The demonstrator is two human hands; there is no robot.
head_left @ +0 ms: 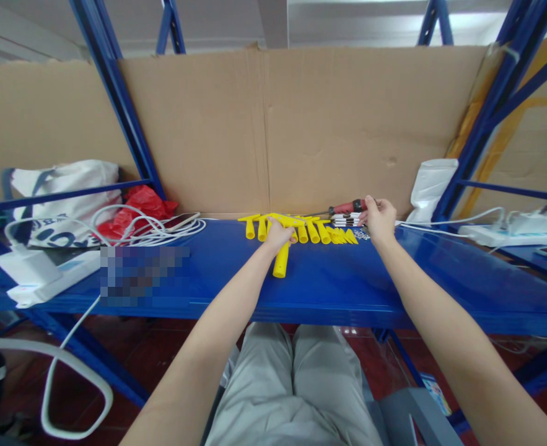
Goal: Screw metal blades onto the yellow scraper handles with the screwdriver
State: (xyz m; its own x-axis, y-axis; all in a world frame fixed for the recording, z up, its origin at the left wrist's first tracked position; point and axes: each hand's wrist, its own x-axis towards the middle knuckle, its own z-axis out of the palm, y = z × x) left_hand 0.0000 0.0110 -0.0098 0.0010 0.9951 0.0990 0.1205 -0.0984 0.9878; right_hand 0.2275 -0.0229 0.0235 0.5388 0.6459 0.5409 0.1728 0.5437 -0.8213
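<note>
My left hand (280,234) is closed around a yellow T-shaped plastic piece (280,263), whose round tube points down toward me. My right hand (379,217) is closed at the butt of a red-and-black screwdriver (347,207); its shaft points left, above the yellow parts. Low fingers of that hand come close to small metal bits (360,235) on the blue shelf, and whether they touch any is too small to tell. Behind my left hand stands a row of more yellow T-shaped pieces (314,233). Small flat yellow pieces (345,236) lie to their right, with black-and-white strips (345,220) behind.
Cardboard (324,130) walls the back of the blue shelf (227,272). Coiled white cable (175,229), a red plastic bag (143,207), a cloth bag (69,192) and a power strip (75,269) sit left. At right are a white pouch (433,189) and another power strip (491,235).
</note>
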